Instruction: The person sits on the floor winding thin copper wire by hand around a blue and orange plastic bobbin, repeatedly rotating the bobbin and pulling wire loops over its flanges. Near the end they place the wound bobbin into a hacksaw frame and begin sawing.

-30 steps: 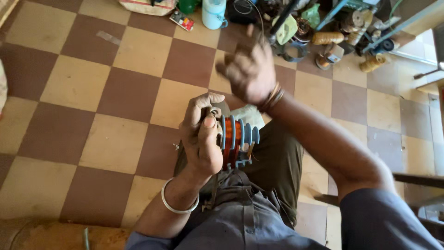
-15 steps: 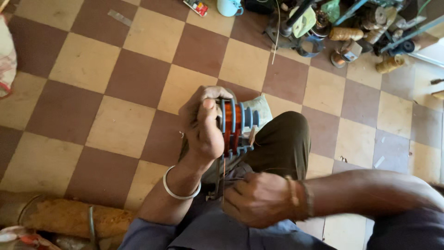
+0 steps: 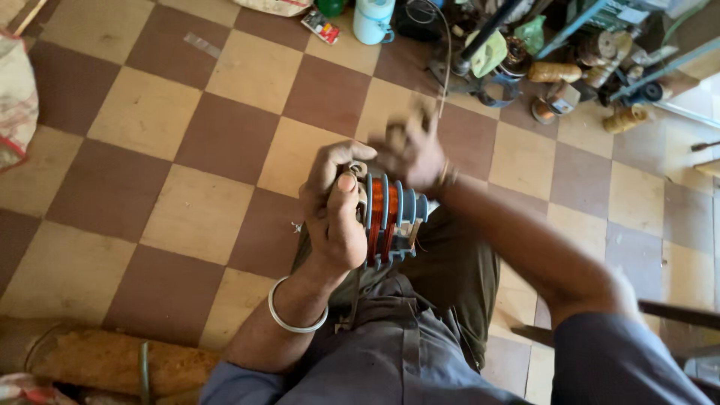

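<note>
My left hand [image 3: 336,219] grips a blue plastic coil former [image 3: 395,217] with several flanges. Orange copper wire is wound in its slots, and it rests over my lap. A white bangle [image 3: 294,321] circles that wrist. My right hand [image 3: 411,152] is just above and behind the former. It is motion-blurred with the fingers bunched. Any wire in that hand is too fine and blurred to see.
The floor is brown and cream checkered tile [image 3: 225,142]. A pale blue mug [image 3: 373,19] stands at the top. Tools, spools and metal parts [image 3: 559,73] crowd the top right. A cloth sack [image 3: 15,97] lies at the left and a rough brown roll [image 3: 112,365] at the bottom left.
My right hand swung from far above the former down to my lap, and is now back up just over the former. My left hand has kept its grip throughout.
</note>
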